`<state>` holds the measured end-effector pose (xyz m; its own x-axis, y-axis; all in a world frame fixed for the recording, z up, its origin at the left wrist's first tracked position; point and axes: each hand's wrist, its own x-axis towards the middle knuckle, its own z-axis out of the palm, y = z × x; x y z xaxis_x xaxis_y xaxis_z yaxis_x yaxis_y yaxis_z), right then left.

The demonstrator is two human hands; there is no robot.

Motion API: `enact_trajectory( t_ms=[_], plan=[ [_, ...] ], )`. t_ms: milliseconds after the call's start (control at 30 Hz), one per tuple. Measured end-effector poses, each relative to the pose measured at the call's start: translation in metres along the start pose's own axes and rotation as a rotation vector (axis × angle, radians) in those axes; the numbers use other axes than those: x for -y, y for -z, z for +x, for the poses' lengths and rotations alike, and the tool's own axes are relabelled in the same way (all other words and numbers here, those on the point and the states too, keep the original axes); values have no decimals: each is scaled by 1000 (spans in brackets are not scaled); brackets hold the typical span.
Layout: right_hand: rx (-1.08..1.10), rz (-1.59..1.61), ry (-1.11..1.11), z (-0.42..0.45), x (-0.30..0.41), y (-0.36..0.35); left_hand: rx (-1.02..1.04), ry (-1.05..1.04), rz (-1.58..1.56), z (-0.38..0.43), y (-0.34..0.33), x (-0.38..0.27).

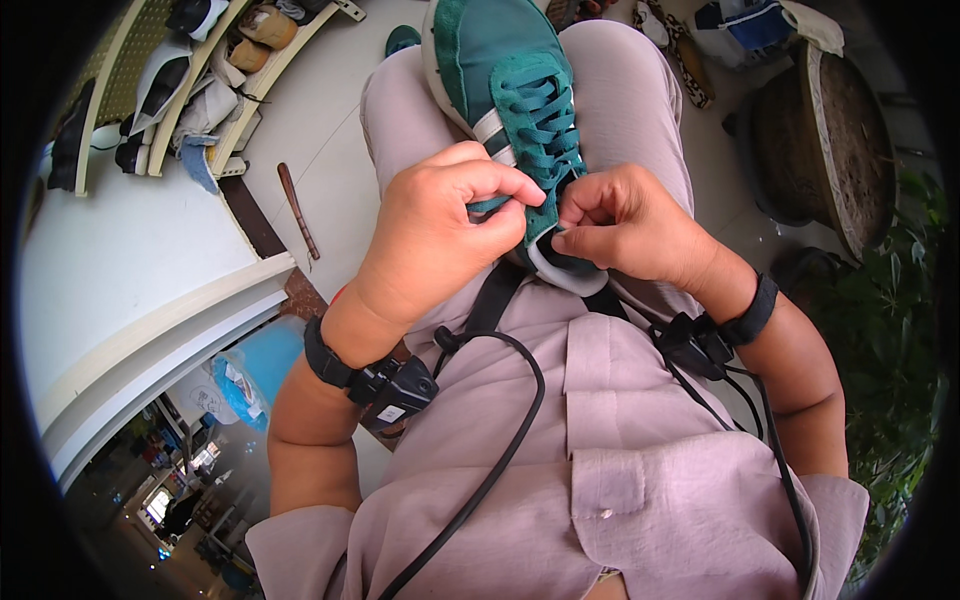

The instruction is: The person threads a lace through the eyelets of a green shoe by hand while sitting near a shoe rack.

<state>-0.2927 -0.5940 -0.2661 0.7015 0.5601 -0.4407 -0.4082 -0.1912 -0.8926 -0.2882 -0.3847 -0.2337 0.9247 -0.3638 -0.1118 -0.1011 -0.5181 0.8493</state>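
A teal suede-and-fabric sneaker (517, 82) with white stripes lies across my lap, its toe pointing away and its heel opening towards me. Its teal shoelace (544, 105) crisscrosses through the eyelets over the tongue. My left hand (457, 210) pinches a length of lace beside the top eyelets, with the index fingertip against the eyelet flap. At the other side of the opening, my right hand (622, 225) grips the edge of the shoe near the collar. Its thumb reaches over the pale lining, while some fingertips are partly hidden.
A shoe rack (202, 90) with several shoes stands at upper left. A brown stick (298, 210) lies on the tiled floor. To the right are a large soil-filled pot (855, 142) and a leafy plant (877, 322). Black cables (517, 427) run from wrist-mounted devices across my shirt.
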Motion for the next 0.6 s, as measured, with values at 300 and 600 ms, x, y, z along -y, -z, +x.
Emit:
enact_trajectory(
  t_ms=[300,600],
  plan=[
    [-17,43,-26,-4,4,-6,1,-13,74,-1,1,-7],
    [-16,-16,83,-4,1,-6,-16,83,16,0,-14,-15]
  ],
)
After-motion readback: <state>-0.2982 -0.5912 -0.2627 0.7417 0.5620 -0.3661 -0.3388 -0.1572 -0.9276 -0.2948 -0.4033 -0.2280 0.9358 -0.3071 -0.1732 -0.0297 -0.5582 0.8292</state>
